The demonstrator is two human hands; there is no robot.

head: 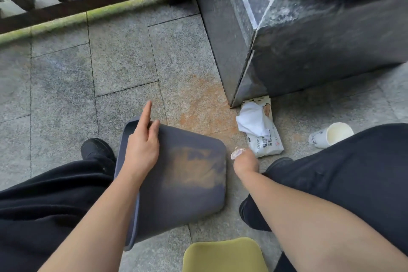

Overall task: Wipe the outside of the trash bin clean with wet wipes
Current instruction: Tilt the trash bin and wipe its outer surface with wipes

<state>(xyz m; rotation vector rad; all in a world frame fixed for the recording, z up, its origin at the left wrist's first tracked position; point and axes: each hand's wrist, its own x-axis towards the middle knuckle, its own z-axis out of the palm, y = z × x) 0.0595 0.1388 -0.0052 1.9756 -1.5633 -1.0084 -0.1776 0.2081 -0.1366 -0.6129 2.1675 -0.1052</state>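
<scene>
My left fingers (152,128) rest spread on the tipped trash bin (181,183) between my feet; right hand (245,162) looks clenched, empty. Bin could roll if I release to grab the wet wipes (261,132).

The floor (123,59) is paved with grey speckled granite slabs laid in staggered rows, with a rusty orange stain (203,104) spreading near the base of a dark polished stone pillar (309,35) at upper right. Along the top left runs a dark wooden railing (88,0), a strip of green moss (66,22) lining the floor edge beneath it. Soft, even daylight falls across it all, and what looks like a yellow-green stool seat (223,254) shows at the bottom edge.
</scene>
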